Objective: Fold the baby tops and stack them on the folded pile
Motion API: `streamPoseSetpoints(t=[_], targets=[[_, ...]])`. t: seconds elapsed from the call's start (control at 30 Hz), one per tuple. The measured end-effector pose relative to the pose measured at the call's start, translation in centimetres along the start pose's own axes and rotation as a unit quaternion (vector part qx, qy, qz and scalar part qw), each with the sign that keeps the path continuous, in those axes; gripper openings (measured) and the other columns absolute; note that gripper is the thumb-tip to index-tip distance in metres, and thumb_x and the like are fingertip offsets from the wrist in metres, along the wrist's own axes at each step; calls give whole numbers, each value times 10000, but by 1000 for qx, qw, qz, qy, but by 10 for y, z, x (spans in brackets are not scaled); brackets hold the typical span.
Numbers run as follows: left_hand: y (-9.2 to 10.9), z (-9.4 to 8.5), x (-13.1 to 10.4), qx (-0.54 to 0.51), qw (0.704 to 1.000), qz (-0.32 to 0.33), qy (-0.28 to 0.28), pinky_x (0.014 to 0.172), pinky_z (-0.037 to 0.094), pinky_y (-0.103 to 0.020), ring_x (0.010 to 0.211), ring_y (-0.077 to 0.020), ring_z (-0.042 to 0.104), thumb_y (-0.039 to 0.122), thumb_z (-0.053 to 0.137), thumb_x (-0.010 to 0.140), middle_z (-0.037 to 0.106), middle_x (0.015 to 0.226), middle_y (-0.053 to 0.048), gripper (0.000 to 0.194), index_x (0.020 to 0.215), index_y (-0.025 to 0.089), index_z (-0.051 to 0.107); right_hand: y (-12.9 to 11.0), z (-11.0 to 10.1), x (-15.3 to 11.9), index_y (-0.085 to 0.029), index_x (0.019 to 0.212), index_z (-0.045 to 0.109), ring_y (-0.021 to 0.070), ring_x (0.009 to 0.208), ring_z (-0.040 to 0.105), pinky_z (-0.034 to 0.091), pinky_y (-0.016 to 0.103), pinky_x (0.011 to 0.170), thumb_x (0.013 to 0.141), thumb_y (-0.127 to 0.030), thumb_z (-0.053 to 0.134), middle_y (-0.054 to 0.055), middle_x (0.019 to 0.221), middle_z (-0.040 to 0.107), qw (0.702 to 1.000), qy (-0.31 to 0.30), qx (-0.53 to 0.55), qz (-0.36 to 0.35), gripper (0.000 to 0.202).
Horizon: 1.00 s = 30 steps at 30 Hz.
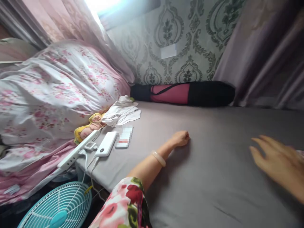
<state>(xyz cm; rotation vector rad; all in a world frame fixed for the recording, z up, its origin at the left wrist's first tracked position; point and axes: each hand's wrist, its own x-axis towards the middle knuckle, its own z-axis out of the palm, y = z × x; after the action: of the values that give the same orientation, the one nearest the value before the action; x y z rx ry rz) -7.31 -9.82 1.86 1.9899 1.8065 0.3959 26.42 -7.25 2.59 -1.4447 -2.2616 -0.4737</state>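
At far left, floral bedding [59, 85] is heaped behind a turquoise fan [60, 218]. A white power strip [71, 158] lies at the near-left edge of a grey sheet [209, 171], which extends to the right border beneath both hands. Cables [96, 161] hang over this edge near the fan; a snag could drag down the power bank [107, 144]. A pixelated device [124, 138] lies just beside it. The left hand [180, 138] rests on the sheet, its grip together in a fist; whether fabric is pinched inside cannot be told. Pulled fabric could displace these loose items. The right hand [275, 158] is blurred, its grip apart; contact with the sheet cannot be confirmed. Markings: the plush toy's [79, 133] and power bank's are illegible, the device's display is obscured; no brand is readable.
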Motion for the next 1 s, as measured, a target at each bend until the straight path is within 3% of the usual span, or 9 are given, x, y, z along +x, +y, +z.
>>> streamPoseSetpoints(t=[0.07,0.13,0.27,0.37,0.47,0.53,0.7,0.83,1.0], targets=[[-6,-5,-2,-66,998,9,-10,734,482,-265,798,-167,603,237,515,866,697,947,-84,260,1058,151,668,-43,30,10,-192,1195,622,334,1185,570,423,504,1005,900,-399,302,177,1323,586,998,-11,61,-21,482],[-15,-11,-5,-150,988,13,-22,675,477,-246,709,-136,579,276,535,863,697,889,-66,282,1073,144,670,-85,48,16,-190,1166,653,326,1177,582,463,468,968,885,-399,343,180,1321,591,990,-61,113,-50,468],[-40,-26,-14,-275,960,-30,-39,581,453,-207,600,-88,536,301,522,869,661,771,-34,295,1043,119,675,-151,52,28,-159,1231,620,298,1219,557,461,449,994,910,-341,353,159,1363,566,972,-116,175,-104,456],[-69,-45,-24,-276,958,-76,2,543,433,-189,585,-81,554,274,499,877,652,754,-38,270,998,107,673,-179,48,33,-153,1254,604,294,1198,569,471,436,978,926,-330,352,155,1369,560,964,-138,192,-120,450],[-109,-78,-40,-204,960,-140,129,582,464,-196,618,-93,599,282,511,878,686,783,-56,253,957,116,685,-191,51,32,-147,1252,605,295,1199,566,457,449,992,943,-337,334,153,1329,587,966,-123,198,-114,452],[-140,-108,-54,-131,946,-203,214,631,489,-218,663,-117,631,277,519,863,707,809,-61,246,953,130,694,-192,55,29,-128,1252,603,297,1209,557,444,453,1007,953,-345,319,161,1317,593,969,-106,198,-105,466],[-212,-183,-98,-21,893,-308,327,842,479,-323,944,-239,650,180,525,766,724,906,-107,229,884,135,716,-193,61,24,-121,1252,602,290,1207,555,432,451,1027,964,-350,296,146,1319,600,973,-79,192,-97,479],[-253,-220,-130,46,846,-377,375,894,443,-358,1038,-290,615,171,569,713,719,965,-142,213,865,142,715,-194,61,24,-148,1236,617,286,1204,557,438,459,1021,960,-333,300,138,1307,611,974,-67,192,-96,459],[-288,-232,-151,172,822,-420,343,882,439,-344,1046,-282,582,172,600,704,703,1000,-136,235,914,150,702,-195,60,24,-141,1232,625,287,1200,559,443,468,1020,957,-327,301,142,1307,611,974,-62,193,-97,464]])
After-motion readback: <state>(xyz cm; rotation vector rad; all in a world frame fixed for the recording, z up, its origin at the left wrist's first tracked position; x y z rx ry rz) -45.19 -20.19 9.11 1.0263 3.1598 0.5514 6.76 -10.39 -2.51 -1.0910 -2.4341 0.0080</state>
